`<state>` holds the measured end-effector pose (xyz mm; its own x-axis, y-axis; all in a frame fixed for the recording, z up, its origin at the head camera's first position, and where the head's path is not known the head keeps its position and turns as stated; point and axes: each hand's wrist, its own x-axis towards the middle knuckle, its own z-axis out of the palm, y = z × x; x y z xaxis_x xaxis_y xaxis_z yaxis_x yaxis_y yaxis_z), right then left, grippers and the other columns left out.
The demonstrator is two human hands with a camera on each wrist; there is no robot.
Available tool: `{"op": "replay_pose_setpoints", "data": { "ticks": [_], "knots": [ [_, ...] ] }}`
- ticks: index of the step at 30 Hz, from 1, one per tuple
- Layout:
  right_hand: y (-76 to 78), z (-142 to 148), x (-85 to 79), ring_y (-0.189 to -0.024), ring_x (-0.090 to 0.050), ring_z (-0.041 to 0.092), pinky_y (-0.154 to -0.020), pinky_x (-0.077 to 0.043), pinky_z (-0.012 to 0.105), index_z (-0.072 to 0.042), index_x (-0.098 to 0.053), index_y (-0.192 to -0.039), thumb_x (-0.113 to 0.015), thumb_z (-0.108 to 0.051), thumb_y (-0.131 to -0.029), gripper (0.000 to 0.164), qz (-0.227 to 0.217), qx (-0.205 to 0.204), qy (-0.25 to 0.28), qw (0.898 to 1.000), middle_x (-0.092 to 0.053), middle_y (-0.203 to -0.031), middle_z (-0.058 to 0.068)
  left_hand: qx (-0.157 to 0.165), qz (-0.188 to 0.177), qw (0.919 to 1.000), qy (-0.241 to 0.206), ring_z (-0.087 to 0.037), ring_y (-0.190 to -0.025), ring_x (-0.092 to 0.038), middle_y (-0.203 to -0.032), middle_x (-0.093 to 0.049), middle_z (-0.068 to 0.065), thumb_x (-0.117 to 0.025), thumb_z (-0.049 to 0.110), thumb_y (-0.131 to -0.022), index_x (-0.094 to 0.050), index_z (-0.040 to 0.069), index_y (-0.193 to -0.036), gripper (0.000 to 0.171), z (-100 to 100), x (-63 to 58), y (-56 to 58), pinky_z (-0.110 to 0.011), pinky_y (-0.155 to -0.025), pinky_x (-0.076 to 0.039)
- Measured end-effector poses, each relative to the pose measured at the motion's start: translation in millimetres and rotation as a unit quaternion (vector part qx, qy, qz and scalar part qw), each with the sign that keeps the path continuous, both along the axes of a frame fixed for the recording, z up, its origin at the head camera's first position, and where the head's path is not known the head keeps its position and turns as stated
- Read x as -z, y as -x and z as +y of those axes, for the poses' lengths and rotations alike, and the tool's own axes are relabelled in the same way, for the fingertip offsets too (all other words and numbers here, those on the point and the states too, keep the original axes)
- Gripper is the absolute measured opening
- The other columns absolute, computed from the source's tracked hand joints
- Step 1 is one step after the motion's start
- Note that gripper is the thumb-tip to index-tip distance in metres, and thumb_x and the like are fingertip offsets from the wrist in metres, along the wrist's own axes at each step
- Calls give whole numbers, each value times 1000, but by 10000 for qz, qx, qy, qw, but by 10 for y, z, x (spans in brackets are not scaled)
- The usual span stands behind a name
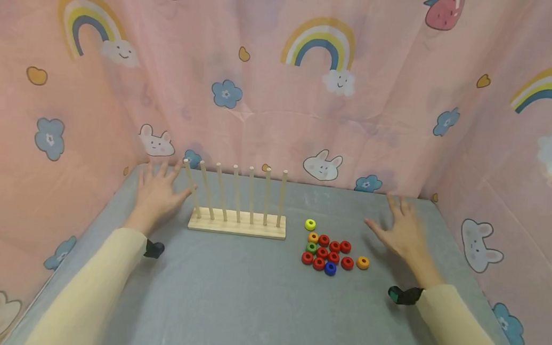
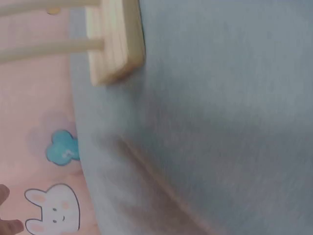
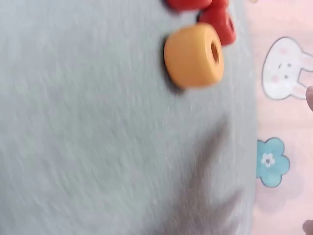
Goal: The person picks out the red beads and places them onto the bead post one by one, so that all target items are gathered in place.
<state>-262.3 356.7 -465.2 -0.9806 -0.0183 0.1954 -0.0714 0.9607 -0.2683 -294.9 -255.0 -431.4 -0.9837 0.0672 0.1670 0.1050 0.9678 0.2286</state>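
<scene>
My left hand (image 1: 158,192) has its fingers spread beside the left end of a wooden rack (image 1: 237,228) with several upright pegs; its thumb overlaps the outermost peg in the head view. To the right of the rack lies a loose group of beads with holes: several red beads (image 1: 322,252), a blue bead (image 1: 330,268), a green bead (image 1: 311,248), a yellow bead (image 1: 310,224) and two orange ones. The rightmost orange bead (image 3: 190,56) is nearest my right hand (image 1: 402,232), which has its fingers spread and holds nothing.
A grey tabletop (image 1: 228,308) carries everything. Pink printed cloth (image 1: 260,123) hangs behind it and along both sides. Each wrist wears a small dark camera, the left one (image 1: 154,249) and the right one (image 1: 404,295).
</scene>
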Motion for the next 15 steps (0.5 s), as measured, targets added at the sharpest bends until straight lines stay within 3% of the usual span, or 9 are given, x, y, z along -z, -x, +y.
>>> {"op": "replay_pose_setpoints", "data": {
  "ticks": [5, 10, 15],
  "knots": [
    [-163, -70, 54, -151, -25, 61, -112, -24, 83, -12, -17, -171, -66, -64, -97, 102, 188, 74, 945, 9953, -22, -169, 36, -92, 197, 9978, -634, -63, -152, -17, -172, -21, -30, -51, 56, -106, -20, 16, -171, 83, 24, 81, -108, -74, -122, -11],
    [-322, -127, 143, -152, -29, 56, -116, -26, 76, -4, -27, -168, -69, -55, -99, 95, 325, 95, 1663, 9855, -30, -169, 31, -226, 176, 9913, -1288, -63, -141, -35, -170, -30, -28, -54, 35, -106, -27, 12, -169, 73, 46, 182, -262, -75, -118, -19],
    [-480, -238, 236, -147, -38, 55, -113, -33, 75, -2, -34, -165, -67, -56, -101, 89, 30, 292, 2043, 9785, -37, -166, 28, -259, -33, 9792, -2010, -60, -150, -28, -171, -30, -23, -51, 26, -106, -26, 12, -170, 70, 102, 287, -389, -74, -122, -13]
  ]
}}
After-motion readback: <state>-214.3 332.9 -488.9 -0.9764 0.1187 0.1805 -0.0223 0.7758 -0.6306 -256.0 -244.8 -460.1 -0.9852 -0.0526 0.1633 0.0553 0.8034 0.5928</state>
